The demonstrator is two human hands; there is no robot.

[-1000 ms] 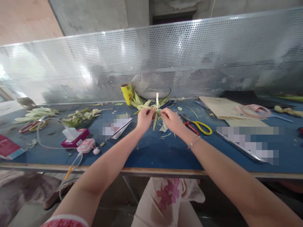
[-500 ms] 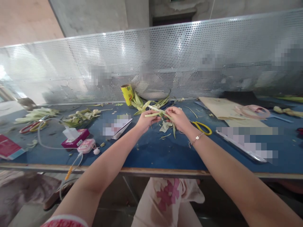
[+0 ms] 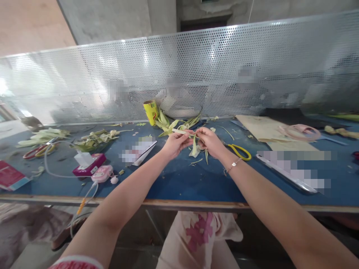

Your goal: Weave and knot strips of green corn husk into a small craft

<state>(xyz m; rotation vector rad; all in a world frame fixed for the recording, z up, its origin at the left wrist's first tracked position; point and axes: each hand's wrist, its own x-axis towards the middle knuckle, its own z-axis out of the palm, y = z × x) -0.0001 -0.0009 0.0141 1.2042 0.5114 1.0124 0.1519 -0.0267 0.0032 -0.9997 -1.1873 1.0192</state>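
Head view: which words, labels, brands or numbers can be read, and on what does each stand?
None can be read.
Yellow can: red print, too small.
Pink box: marks too small.
Red booklet: print too blurred.
White card: blurred out.
Leaf strips: no print.

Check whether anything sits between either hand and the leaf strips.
Nothing visible does. The left hand and right hand both pinch the leaf strips above the table; the yellow scissors lie apart, to the right.
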